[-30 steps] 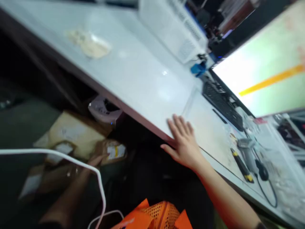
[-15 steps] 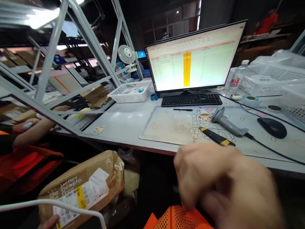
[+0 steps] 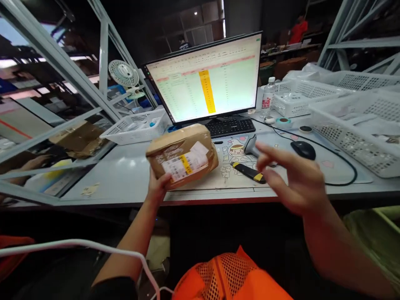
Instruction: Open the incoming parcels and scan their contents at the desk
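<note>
My left hand (image 3: 158, 185) grips a brown paper parcel (image 3: 156, 157) by its lower left edge and holds it tilted over the front of the desk. White shipping labels with a yellow strip face me. My right hand (image 3: 292, 177) is spread at the desk's front edge, thumb and forefinger apart, with nothing seen in it. Just beyond its fingertips lies a grey barcode scanner (image 3: 251, 146), partly hidden by the hand. A black and yellow utility knife (image 3: 246, 171) rests on the desk mat to the left of that hand.
Behind the parcel stand a monitor (image 3: 187, 93) and a black keyboard (image 3: 234, 127). White plastic baskets (image 3: 359, 137) fill the right side; another basket (image 3: 134, 132) is at the left. A mouse (image 3: 303, 150) and a water bottle (image 3: 268, 98) are on the desk. A white cable (image 3: 78, 242) crosses low left.
My left hand has lifted the parcel from below the desk at left to above the desk. My right hand has moved forward toward the scanner, its fingers now spread. The view has turned right.
</note>
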Available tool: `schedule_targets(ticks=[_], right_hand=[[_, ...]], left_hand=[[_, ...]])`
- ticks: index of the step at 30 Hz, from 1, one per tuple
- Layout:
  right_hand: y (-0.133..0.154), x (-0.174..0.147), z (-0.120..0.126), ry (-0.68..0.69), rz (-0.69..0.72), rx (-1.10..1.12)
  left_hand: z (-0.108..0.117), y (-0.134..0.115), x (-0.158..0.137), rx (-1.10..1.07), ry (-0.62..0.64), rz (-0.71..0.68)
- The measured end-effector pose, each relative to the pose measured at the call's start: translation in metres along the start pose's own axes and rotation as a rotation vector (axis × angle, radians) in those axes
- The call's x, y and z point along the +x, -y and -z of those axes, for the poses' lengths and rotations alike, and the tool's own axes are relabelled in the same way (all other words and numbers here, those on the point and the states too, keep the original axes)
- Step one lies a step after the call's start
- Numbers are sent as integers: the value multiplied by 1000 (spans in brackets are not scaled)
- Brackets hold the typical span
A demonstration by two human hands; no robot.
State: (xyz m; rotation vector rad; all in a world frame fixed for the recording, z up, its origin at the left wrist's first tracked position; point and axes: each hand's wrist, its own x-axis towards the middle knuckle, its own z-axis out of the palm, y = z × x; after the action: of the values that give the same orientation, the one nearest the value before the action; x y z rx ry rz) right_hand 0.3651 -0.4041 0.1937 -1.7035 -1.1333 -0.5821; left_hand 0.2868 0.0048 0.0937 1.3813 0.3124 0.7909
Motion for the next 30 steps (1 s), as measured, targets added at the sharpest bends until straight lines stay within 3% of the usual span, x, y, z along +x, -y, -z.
schedule_targets(ticks=[3,6,10,16,19,25,27,30], right_hand=[[-80,5,-14,18,-256,-450],[-136,2,-26,287,-541,-742],[-155,-2,-47,544,-725,-902],[-156,23,-78,529,-828,-959],[-146,35,-72,535,-839,-942],[-61,33,-34,669,-375,-472],[-30,30,-31,739,-293,-394],[-1,28,-36,826,-253,-442]], left_hand=[[-12,28,10,97,70,-12],[-9,47,5,158,115,45],[-6,57,1,135,181,4],[-8,56,3,125,193,-15],[-8,58,2,124,203,-22],[-5,62,3,149,198,-42],[-5,61,2,154,201,-42],[-6,57,0,155,211,-29]])
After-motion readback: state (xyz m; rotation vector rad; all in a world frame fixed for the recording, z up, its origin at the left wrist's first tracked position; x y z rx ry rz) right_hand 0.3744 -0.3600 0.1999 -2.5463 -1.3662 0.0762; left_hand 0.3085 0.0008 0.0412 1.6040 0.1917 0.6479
